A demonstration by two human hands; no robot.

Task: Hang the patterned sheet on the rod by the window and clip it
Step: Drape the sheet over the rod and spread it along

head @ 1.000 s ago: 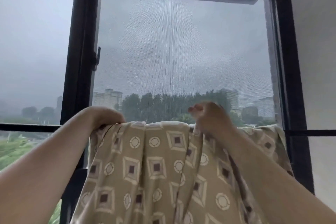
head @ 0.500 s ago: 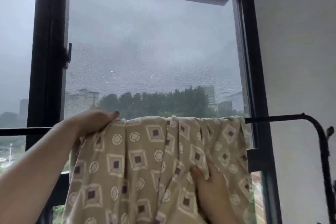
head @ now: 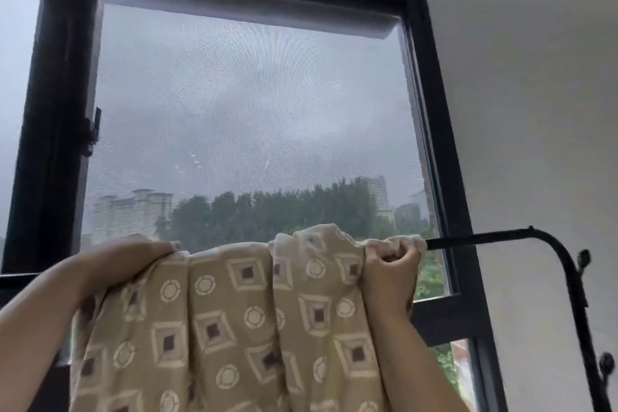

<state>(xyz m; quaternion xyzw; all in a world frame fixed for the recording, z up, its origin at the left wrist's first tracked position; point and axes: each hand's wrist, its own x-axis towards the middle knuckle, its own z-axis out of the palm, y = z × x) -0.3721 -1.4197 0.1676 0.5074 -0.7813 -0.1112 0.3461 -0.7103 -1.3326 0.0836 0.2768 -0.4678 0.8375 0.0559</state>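
Left hand (head: 133,256) is lying flat on the patterned sheet (head: 234,311), right hand (head: 391,266) is gripping its bunched edge. I am risking pulling it, unclipped, off the rod (head: 475,239).

A thin black rod (head: 475,239) is running level across the window, showing bare at its far left and at its right end, where it is curving down into an upright leg. The patterned sheet (head: 234,311) is hanging over its middle stretch in vertical folds, one fold humping up near the right. The left hand (head: 133,257) is lying on the sheet's left top edge. The right hand (head: 391,266) is gripping its bunched right end at the rod.
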